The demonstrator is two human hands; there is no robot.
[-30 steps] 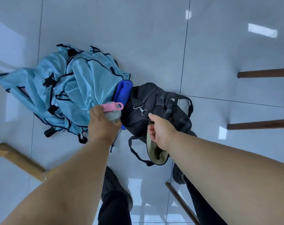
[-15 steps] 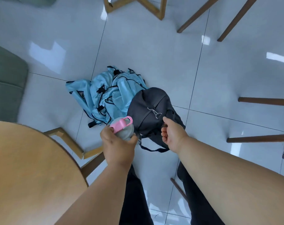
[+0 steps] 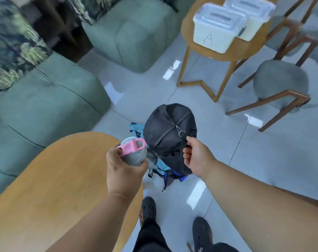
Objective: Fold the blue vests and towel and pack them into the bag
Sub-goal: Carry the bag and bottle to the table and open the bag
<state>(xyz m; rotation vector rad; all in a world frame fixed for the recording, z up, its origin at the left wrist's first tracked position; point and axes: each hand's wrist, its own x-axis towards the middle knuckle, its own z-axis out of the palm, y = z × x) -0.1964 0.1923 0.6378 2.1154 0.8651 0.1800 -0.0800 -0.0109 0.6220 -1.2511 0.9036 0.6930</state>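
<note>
**Two hands, one bottle, one bag**

We count two hands, both full; our left hand [image 3: 124, 176] curls round one grey bottle [image 3: 135, 155], a smooth rounded cylinder with a pink plastic lid and loop, held above the far edge of the round wooden table [image 3: 50, 188] at lower left; our right hand [image 3: 197, 157] grips the dark fabric at the near side of one black bag [image 3: 170, 131], fingers curled into the cloth; the bag is soft, matte and dome-shaped, with one zip running across it and one metal clip on the zip pull; it stands between the two tables, above the glossy grey tiled floor [image 3: 245, 151], though we cannot tell whether it touches the tiles.

Under and behind the bag we see light blue vests [image 3: 161, 165], shiny cloth with dark trim, mostly hidden, so we cannot count them; darker blue straps trail below the bag's near edge.

Beyond, one second wooden table [image 3: 225, 51] carries two white plastic boxes [image 3: 216, 28] with lids, the nearer marked "A", at its near edge; one grey padded chair [image 3: 280, 82] stands to the right; green upholstered sofa sections [image 3: 50, 99] fill the left; two dark perforated shoes [image 3: 201, 230] show at the bottom.
</note>
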